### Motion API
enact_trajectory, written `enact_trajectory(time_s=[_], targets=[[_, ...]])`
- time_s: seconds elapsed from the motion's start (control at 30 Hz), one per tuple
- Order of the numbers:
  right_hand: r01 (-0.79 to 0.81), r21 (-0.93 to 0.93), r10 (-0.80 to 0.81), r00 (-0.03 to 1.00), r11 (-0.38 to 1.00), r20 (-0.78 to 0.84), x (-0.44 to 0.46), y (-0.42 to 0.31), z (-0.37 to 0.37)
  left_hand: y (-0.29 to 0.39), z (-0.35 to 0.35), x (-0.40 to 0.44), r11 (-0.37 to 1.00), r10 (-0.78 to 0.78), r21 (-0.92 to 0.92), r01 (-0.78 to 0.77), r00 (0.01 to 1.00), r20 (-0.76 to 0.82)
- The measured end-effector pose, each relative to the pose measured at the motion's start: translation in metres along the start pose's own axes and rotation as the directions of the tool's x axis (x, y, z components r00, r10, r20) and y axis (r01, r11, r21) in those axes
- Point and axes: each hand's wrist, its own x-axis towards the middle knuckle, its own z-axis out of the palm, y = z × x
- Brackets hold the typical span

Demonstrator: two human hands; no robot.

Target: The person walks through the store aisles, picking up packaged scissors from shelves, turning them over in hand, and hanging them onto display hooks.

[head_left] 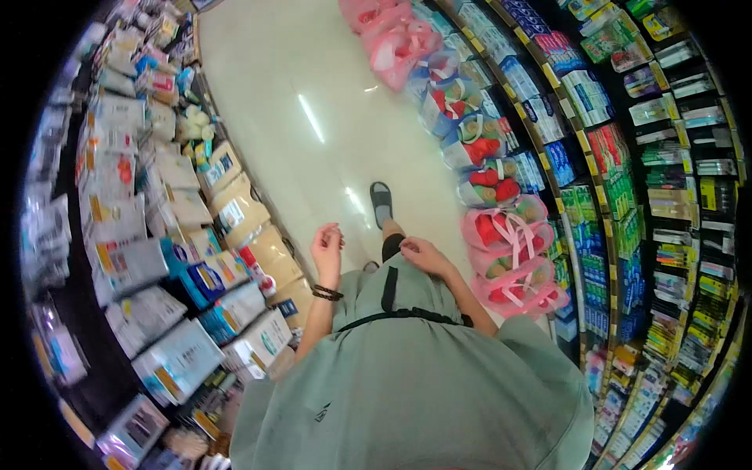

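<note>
My left hand (327, 244) is raised in front of my left hip, its fingers loosely bent and nothing seen in it. A dark beaded bracelet (327, 293) circles that wrist. My right hand (423, 255) hangs in front of my right thigh, beside the green-grey clothing (376, 290), with relaxed fingers and no object visible. A black strap (389, 290) hangs down the front from the belt at my waist. Neither hand touches the shelves.
Left of the aisle, shelves hold packaged goods (180, 368) and brown packs (239, 211). On the right, pink bags (513, 243) and blue-white bags (474, 145) line the floor before shelves of toothpaste boxes (587, 98). The pale shiny floor (274, 63) runs ahead; one foot in a dark slipper (381, 205) is forward.
</note>
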Motion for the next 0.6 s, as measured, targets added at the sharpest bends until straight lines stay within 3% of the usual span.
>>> enact_trajectory(time_s=[0.1, 0.2, 0.3, 0.4, 0.5, 0.6], targets=[[0.069, 0.145, -0.063, 0.997, 0.987, -0.049, 0.067, -0.041, -0.040, 0.027, 0.028, 0.053, 0.995, -0.068, 0.079, 0.057, 0.987, 0.144], [0.143, 0.102, -0.127, 0.980, 0.984, -0.151, 0.133, -0.083, -0.082, 0.070, 0.047, 0.108, 0.985, -0.094, 0.160, 0.058, 0.968, 0.231], [0.133, -0.032, -0.136, 0.982, 0.991, -0.134, 0.200, -0.125, -0.123, 0.106, 0.061, 0.169, 0.985, -0.019, 0.169, -0.011, 0.985, 0.173], [0.155, -0.033, -0.158, 0.984, 0.987, -0.082, 0.259, -0.167, -0.154, 0.142, 0.071, 0.208, 0.993, -0.028, 0.120, 0.018, 0.996, 0.082], [0.130, 0.091, -0.124, 0.990, 0.987, -0.068, 0.314, -0.213, -0.169, 0.156, 0.074, 0.252, 0.996, -0.065, 0.067, 0.064, 0.998, 0.018], [0.124, 0.005, -0.124, 0.992, 0.992, 0.034, 0.374, -0.249, -0.176, 0.161, 0.070, 0.303, 0.995, -0.097, 0.024, 0.098, 0.995, -0.022]])
